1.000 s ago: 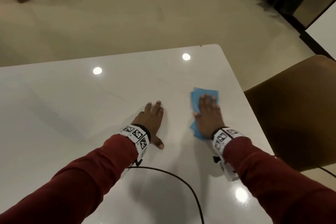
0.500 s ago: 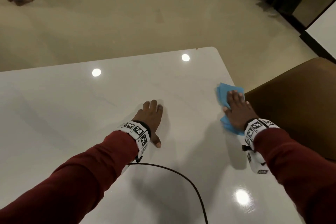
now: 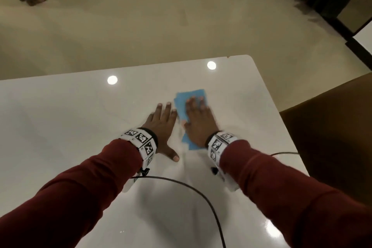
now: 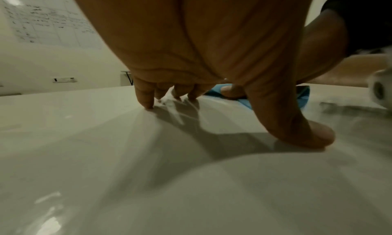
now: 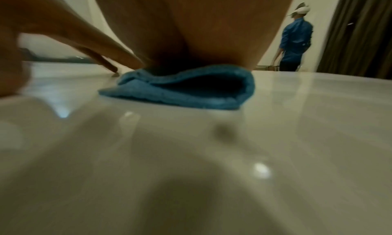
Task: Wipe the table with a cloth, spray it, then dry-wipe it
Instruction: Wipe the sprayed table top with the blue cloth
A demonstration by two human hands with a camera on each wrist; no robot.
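A person in dark red sleeves leans over a glossy white counter (image 3: 60,127). The right hand (image 3: 200,122) presses flat on a folded blue cloth (image 3: 190,96), fingers (image 3: 194,102) straight and spread across it (slightly blurred). The cloth lies toward the counter's far right corner, well in from the right edge. The left hand (image 3: 162,125) rests just beside the cloth, its fingers (image 4: 146,94) straight with tips touching the bare surface and thumb splayed. A black cable (image 3: 201,197) curves across the counter's near side. A brown chair (image 3: 332,137) stands at the right edge.
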